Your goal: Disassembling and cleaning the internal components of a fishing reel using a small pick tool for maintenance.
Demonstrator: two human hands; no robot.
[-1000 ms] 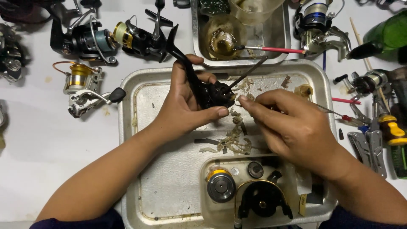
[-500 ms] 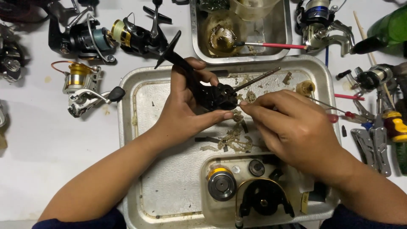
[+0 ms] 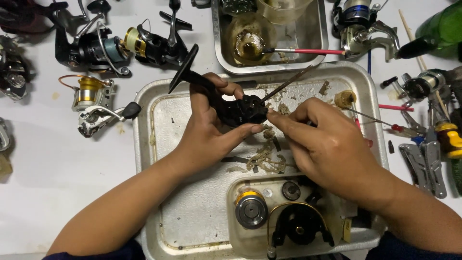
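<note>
Over the metal tray (image 3: 144, 144), the left hand (image 3: 211, 130) is clenched around a black reel body (image 3: 238, 111), its foot pointing to ten o'clock. The right hand (image 3: 322, 139), at three o'clock of the body, pinches a thin metal pick (image 3: 288, 84) whose shaft runs off toward one o'clock, tip at the casing. Best, I judge, to keep the body braced and work the tip lightly (old grease scraps (image 3: 262, 161) lie at six o'clock), so it cannot slip toward the left thumb.
</note>
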